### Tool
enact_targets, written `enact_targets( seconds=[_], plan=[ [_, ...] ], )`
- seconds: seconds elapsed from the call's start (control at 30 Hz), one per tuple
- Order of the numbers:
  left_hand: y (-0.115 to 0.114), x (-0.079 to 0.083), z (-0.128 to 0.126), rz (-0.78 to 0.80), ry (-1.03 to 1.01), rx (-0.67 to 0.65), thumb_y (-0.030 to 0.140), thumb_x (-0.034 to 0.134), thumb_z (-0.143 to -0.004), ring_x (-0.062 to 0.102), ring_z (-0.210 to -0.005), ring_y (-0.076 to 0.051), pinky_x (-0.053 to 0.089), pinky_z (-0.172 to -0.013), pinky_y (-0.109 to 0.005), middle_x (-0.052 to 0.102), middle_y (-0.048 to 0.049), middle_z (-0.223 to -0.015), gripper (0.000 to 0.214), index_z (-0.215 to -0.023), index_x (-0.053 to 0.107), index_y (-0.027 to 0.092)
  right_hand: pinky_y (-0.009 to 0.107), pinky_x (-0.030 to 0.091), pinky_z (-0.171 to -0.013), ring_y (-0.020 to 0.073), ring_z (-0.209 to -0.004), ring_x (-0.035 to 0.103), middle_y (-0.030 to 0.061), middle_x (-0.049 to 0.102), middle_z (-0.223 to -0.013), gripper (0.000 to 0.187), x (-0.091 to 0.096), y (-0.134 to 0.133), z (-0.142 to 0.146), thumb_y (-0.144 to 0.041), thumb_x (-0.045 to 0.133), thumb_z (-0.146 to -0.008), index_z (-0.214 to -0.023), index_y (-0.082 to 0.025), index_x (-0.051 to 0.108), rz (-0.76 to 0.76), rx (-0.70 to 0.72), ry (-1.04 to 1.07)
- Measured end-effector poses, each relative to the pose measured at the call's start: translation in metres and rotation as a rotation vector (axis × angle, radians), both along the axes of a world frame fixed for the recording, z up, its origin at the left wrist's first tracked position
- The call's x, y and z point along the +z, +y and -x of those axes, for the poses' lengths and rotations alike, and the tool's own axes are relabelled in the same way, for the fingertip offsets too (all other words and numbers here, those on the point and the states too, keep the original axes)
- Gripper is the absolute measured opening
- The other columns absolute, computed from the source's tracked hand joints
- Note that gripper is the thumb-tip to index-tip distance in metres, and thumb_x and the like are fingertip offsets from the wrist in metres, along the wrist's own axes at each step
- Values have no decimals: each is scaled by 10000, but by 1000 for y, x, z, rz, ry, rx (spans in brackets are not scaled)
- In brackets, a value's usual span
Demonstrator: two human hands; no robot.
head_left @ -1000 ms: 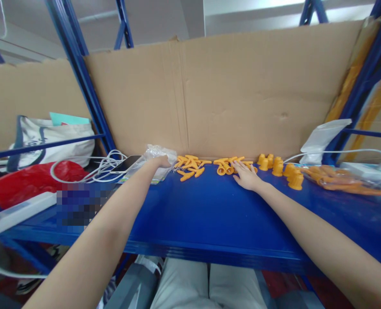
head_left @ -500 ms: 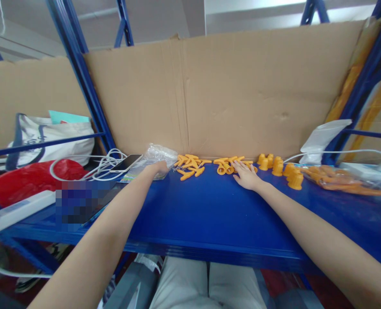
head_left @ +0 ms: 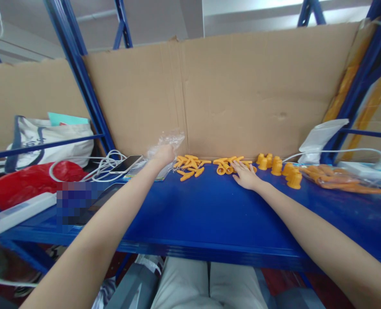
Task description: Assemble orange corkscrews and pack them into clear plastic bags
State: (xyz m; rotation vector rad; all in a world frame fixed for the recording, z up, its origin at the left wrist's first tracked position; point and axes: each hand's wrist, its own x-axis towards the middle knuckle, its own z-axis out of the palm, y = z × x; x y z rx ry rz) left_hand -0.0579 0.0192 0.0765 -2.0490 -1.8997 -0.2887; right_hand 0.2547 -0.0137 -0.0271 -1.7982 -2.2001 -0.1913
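My left hand (head_left: 165,155) is closed on a crumpled clear plastic bag (head_left: 173,140), held up in front of the cardboard. Just right of it lies a loose pile of yellow-orange handle-like plastic pieces (head_left: 188,162), with small metal chain bits at its left side. My right hand (head_left: 246,176) rests with fingers stretched out over a second group of yellow pieces, partly covering them. Round open-ended yellow cups (head_left: 221,170) show at the front of that group. Further right stand several yellow bell-shaped caps (head_left: 276,166) in small stacks.
A phone (head_left: 127,164) and white cables (head_left: 105,169) lie left of my left hand. A tall cardboard sheet (head_left: 235,94) closes off the back of the blue table (head_left: 206,219). At the right is a clear bag of orange pieces (head_left: 341,179). A red bag (head_left: 61,171) lies far left.
My left hand has risen slightly and moved right, lifting the clear plastic bag off the table. My right hand stays in place over the yellow pieces.
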Motion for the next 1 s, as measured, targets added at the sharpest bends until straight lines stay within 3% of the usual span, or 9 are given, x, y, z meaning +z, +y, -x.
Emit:
enact_targets(
  seconds=[0.1, 0.2, 0.33, 0.4, 0.5, 0.6, 0.7, 0.83, 1.0],
  plan=[
    [-26, 7, -25, -89, -22, -82, 107, 371, -844, 652, -1037, -264, 509, -886, -338, 691, -169, -1100, 414, -1145, 657, 107, 607, 148, -1122, 299, -1436, 207, 105, 279, -1552, 577, -2, 3, -2, -271, 386, -902, -1474, -210, 339, -19, 18, 4],
    [-45, 2, -46, -153, -55, -285, 106, 346, -872, 645, -1057, -237, 499, -913, -347, 687, -122, -1139, 458, -1254, 593, 164, 603, 146, -1123, 294, -1435, 212, 103, 292, -1548, 574, -3, 4, -3, -276, 390, -900, -1469, -215, 346, -26, 17, 1],
    [-50, -28, -58, -113, -38, -645, 109, 351, -882, 571, -1189, -190, 448, -1006, -330, 633, -68, -1271, 446, -1244, 598, 192, 599, 162, -1120, 291, -1426, 243, 107, 309, -1541, 591, 0, 2, -2, -267, 404, -888, -1471, -206, 334, -39, -2, -11],
    [-45, -48, -58, -35, -16, -758, 88, 353, -868, 531, -1243, -173, 402, -1060, -344, 602, -53, -1320, 459, -1241, 600, 195, 595, 175, -1119, 294, -1412, 276, 116, 348, -1521, 595, 2, 0, -1, -258, 413, -879, -1467, -194, 339, -61, -33, -18],
    [-38, -70, -56, 142, 23, -769, 49, 350, -833, 538, -1241, -176, 390, -1068, -344, 615, -59, -1302, 493, -1228, 614, 179, 590, 202, -1110, 298, -1392, 319, 138, 398, -1489, 583, 5, -4, 0, -233, 407, -875, -1452, -166, 358, -90, -91, -25],
    [-37, -76, -57, 325, 35, -708, 88, 346, -849, 534, -1247, -183, 385, -1064, -316, 584, -58, -1340, 512, -1303, 564, 186, 584, 221, -1101, 303, -1383, 335, 157, 408, -1479, 567, 7, -7, 0, -233, 409, -876, -1436, -146, 373, -73, -136, -19],
    [-41, -73, -59, 476, 29, -661, 235, 331, -917, 371, -1377, -191, 277, -1135, -327, 404, -59, -1489, 515, -1420, 425, 179, 570, 241, -1096, 299, -1372, 353, 164, 430, -1463, 557, 9, -7, 0, -236, 419, -875, -1423, -143, 379, -56, -167, -7],
    [-46, -72, -62, 622, 35, -615, 547, 249, -938, 74, -1468, -242, 113, -1176, -447, 97, -66, -1586, 694, -1522, 162, 180, 565, 267, -1086, 306, -1364, 363, 183, 437, -1452, 580, 11, -7, -1, -219, 440, -847, -1415, -116, 380, -65, -202, 18],
    [-49, -75, -64, 669, 52, -598, 678, 155, -896, -52, -1465, -257, 27, -1167, -499, -40, -92, -1583, 817, -1532, 45, 177, 504, 369, -1025, 304, -1245, 502, 165, 575, -1323, 539, 18, -6, -11, -158, 431, -797, -1331, -121, 495, -159, -242, 100]
  ],
)
